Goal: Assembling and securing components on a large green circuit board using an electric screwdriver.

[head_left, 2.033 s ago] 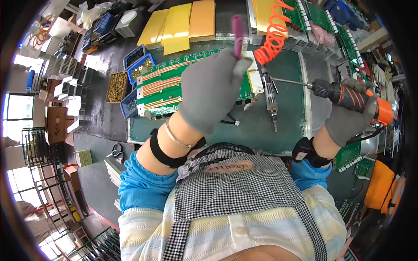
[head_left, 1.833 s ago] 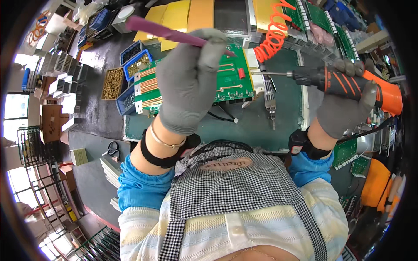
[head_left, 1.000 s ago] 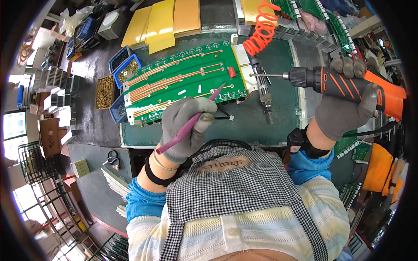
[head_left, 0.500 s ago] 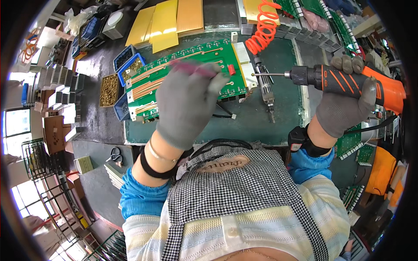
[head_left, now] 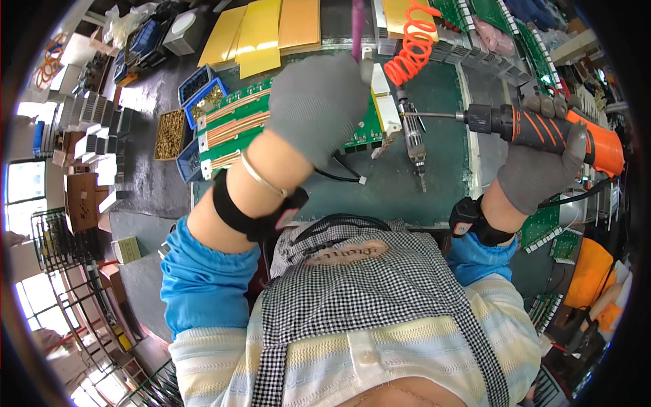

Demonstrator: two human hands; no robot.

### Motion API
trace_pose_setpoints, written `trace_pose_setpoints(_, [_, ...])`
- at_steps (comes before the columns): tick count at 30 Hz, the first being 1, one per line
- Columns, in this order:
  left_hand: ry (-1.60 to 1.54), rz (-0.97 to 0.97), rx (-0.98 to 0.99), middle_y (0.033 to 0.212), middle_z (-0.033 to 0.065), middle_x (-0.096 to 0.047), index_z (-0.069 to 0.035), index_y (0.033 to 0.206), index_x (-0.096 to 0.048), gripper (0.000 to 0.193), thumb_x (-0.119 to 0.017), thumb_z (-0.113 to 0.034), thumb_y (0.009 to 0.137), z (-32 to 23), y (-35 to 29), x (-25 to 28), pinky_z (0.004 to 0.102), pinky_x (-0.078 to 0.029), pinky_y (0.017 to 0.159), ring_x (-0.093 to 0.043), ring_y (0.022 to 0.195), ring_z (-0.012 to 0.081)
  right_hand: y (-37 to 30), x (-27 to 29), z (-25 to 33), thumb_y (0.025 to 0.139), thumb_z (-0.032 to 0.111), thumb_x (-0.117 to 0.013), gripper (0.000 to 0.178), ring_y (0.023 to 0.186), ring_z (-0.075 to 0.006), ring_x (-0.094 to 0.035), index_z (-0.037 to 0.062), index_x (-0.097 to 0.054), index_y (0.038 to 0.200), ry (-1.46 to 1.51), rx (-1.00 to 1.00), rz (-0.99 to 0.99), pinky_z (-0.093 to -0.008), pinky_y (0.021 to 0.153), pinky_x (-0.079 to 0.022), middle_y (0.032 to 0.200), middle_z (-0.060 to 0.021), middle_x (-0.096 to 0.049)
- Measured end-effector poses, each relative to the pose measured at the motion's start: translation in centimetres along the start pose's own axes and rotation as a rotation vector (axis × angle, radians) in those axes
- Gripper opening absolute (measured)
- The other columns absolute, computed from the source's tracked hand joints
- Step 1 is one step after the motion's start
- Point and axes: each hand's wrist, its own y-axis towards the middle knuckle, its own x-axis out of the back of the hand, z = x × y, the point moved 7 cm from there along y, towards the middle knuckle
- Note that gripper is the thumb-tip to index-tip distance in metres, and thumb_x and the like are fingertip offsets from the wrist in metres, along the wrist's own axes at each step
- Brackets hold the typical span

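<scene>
My left hand (head_left: 317, 102), in a grey glove, is closed on a slim magenta rod (head_left: 357, 30) that sticks up past the fingers. Its kind I cannot make out. The hand hovers over a green circuit board (head_left: 261, 95) with copper-coloured strips and hides its middle; whether the rod touches the board is hidden. My right hand (head_left: 539, 173), gloved too, grips an orange and black power screwdriver (head_left: 542, 127) held level. Its long thin bit (head_left: 434, 115) points left, above a metal air tool (head_left: 413, 139) lying on the green mat.
Blue bins (head_left: 195, 85) and a box of brass-coloured parts (head_left: 171, 136) stand left of the board. Yellow sheets (head_left: 260, 34) lie behind it. A red coiled hose (head_left: 410, 51) hangs at the back. A short black cable (head_left: 339, 178) lies on the green mat (head_left: 386, 200).
My left hand has moved right and away from me over the board, and the magenta rod now points upward. The power screwdriver has shifted slightly, still in my right hand.
</scene>
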Motion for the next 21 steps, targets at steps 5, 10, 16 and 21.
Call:
trace_pose_setpoints(5, [0.027, 0.09, 0.031, 0.072, 0.0182, -0.063, -0.004, 0.079, -0.061, 0.037, -0.044, -0.034, 0.09, -0.1, -0.4, 0.1, 0.0411, -0.05, 0.059, -0.063, 0.064, 0.0317, -0.2, 0.5, -0.1, 0.079, 0.022, -0.062, 0.043, 0.078, -0.0215, -0.051, -0.0052, -0.046, 0.108, 0.022, -0.012, -0.071, -0.0394, 0.08, -0.044, 0.082, -0.0116, -0.052])
trace_pose_setpoints(10, [-0.613, -0.165, -0.112, 0.059, 0.0099, -0.054, 0.001, 0.089, -0.06, 0.022, -0.051, -0.019, 0.09, 0.3, -3.8, 2.7, 0.0289, -0.044, 0.053, -0.055, 0.054, 0.0142, -0.8, -2.4, -0.3, 0.079, 0.023, -0.062, 0.041, 0.079, -0.02, -0.052, -0.004, -0.048, 0.106, 0.073, 0.025, 0.083, -0.0389, 0.082, -0.043, 0.084, -0.0103, -0.052])
trace_pose_setpoints(16, [-0.974, -0.495, -0.016, 0.072, 0.0082, -0.06, -0.008, 0.092, -0.058, 0.023, -0.062, -0.029, 0.083, 7.4, -6.8, 4.4, 0.0339, -0.045, 0.054, -0.057, 0.061, 0.0246, -2.3, -7.5, -2.7, 0.081, 0.024, -0.056, 0.027, 0.079, -0.0202, -0.052, -0.0001, -0.052, 0.092, -0.043, -0.068, 0.351, -0.0383, 0.081, -0.042, 0.084, -0.0104, -0.053])
trace_pose_setpoints(21, [-0.278, -0.309, -0.24, 0.069, 0.0084, -0.055, -0.008, 0.082, -0.055, 0.036, -0.073, -0.035, 0.067, 4.9, -8.3, 1.3, 0.0349, -0.042, 0.052, -0.054, 0.06, 0.0262, -3.3, -9.5, -3.8, 0.082, 0.026, -0.057, 0.038, 0.08, -0.0165, -0.047, 0.0015, -0.045, 0.109, -0.114, -0.101, 0.445, -0.0366, 0.079, -0.039, 0.086, -0.0062, -0.049])
